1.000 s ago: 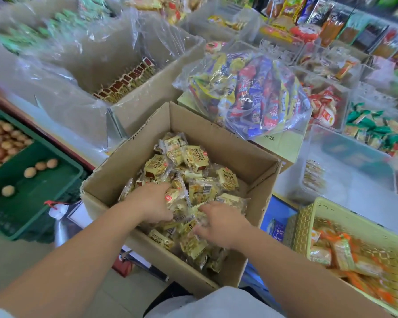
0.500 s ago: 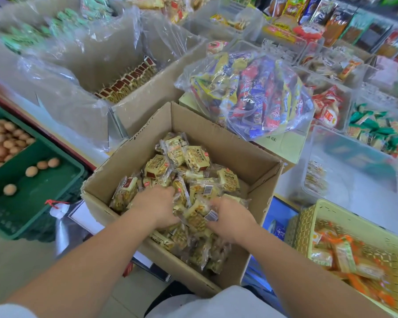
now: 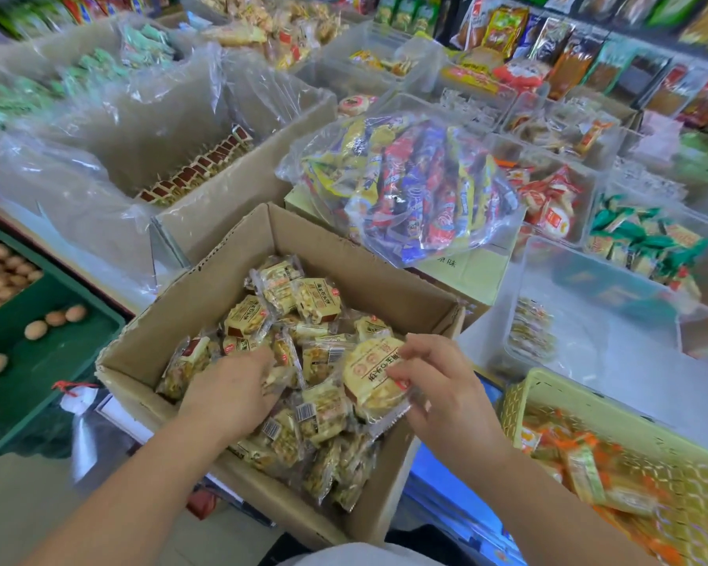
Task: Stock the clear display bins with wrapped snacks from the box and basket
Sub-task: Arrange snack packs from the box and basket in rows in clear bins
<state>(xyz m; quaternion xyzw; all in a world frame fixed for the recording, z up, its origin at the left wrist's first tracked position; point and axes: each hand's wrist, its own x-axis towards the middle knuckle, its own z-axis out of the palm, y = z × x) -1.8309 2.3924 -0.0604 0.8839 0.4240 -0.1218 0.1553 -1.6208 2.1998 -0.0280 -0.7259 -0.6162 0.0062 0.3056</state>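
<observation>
Cardboard box point(image 3: 205, 304) of wrapped snacks point(image 3: 315, 296), both hands inside.
Right hand point(image 3: 446, 386), 3 o'clock, pinches round packet point(image 3: 375, 377); left hand point(image 3: 229, 396), 9 o'clock, fingers buried, grip unclear.

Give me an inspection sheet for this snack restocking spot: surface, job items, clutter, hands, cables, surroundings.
Surface: white counter carrying clear bins; cardboard box in front of it.
Job's things: wrapped snacks piled in the box; yellow basket of orange-wrapped snacks; nearest clear bin holds only a few packets.
Clutter: clear bag of mixed snack sticks on a carton behind the box.
Hands: left hand rests on the pile, fingers among packets, grip unclear; right hand pinches a round wrapped snack.
Cables: nothing seen.
Surroundings: green crate with brown eggs at left; stocked shelves behind.
</observation>
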